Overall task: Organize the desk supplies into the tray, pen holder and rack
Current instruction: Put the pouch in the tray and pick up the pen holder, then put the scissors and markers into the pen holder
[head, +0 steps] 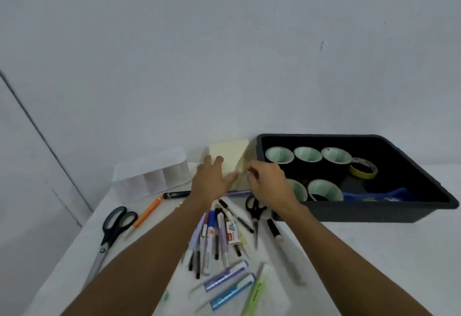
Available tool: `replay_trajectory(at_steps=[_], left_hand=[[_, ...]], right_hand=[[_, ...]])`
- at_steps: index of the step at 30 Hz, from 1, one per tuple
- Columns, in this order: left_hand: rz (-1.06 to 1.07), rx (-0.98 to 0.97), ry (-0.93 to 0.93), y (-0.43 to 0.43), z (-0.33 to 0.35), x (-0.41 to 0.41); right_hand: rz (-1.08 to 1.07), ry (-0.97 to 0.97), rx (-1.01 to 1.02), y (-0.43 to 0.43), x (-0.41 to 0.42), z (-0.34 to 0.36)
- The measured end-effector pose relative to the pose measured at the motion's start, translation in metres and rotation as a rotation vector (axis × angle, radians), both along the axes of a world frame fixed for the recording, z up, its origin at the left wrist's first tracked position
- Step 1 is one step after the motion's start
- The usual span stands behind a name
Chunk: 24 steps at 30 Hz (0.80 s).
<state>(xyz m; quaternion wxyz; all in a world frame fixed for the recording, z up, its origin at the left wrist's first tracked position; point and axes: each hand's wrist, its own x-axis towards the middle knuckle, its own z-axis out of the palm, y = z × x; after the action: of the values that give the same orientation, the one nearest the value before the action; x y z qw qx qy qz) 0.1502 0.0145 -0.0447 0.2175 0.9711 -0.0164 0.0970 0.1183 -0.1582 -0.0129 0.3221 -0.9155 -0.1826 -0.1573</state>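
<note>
At the back of the worktop [374, 253], between the white compartmented rack [152, 176] and the black plastic tray [424, 173], stands the pale yellow square block [229, 153]; I cannot tell whether it is a pad or a box. My left grip [212, 181] lies spread against its front face, fingers straight. My right grip [269, 181] has its fingers curled, pinching the block's near right edge. To do this well, I judge I should square both sides before lifting, so that no sheets fan out if it is a pad. If it belongs in the tray, I would set it beside the green-cored rolls of tape [306, 154], not on them. My forearms should stay clear of the scattered pens and markers [219, 236] below.
</note>
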Motion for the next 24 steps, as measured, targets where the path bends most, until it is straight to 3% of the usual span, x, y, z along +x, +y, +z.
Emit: replay_trajectory(at_steps=[3, 6, 8, 14, 16, 18, 24], left_hand=[[0.041, 0.002, 0.047, -0.001, 0.003, 0.014], [0.049, 0.029, 0.021, 0.001, 0.007, 0.021], [0.043, -0.062, 0.028, 0.007, 0.007, 0.022], [0.083, -0.891, 0.177, 0.034, 0.000, 0.027], [0.038, -1.040, 0.281, 0.036, -0.005, 0.022], [-0.017, -0.982, 0.317, 0.035, -0.007, 0.018], [-0.144, -0.571, 0.286, 0.044, -0.009, 0.023]], right_hand=[[-0.026, 0.030, -0.168, 0.025, -0.003, -0.011], [-0.188, 0.158, -0.037, 0.039, -0.002, -0.020], [-0.256, 0.214, 0.031, 0.048, -0.004, -0.023], [-0.224, 0.489, 0.407, 0.069, 0.006, -0.021], [-0.181, 0.479, 0.465, 0.073, 0.015, -0.029], [-0.186, 0.447, 0.458, 0.077, 0.020, -0.033], [-0.300, 0.352, 0.323, 0.069, 0.029, -0.050]])
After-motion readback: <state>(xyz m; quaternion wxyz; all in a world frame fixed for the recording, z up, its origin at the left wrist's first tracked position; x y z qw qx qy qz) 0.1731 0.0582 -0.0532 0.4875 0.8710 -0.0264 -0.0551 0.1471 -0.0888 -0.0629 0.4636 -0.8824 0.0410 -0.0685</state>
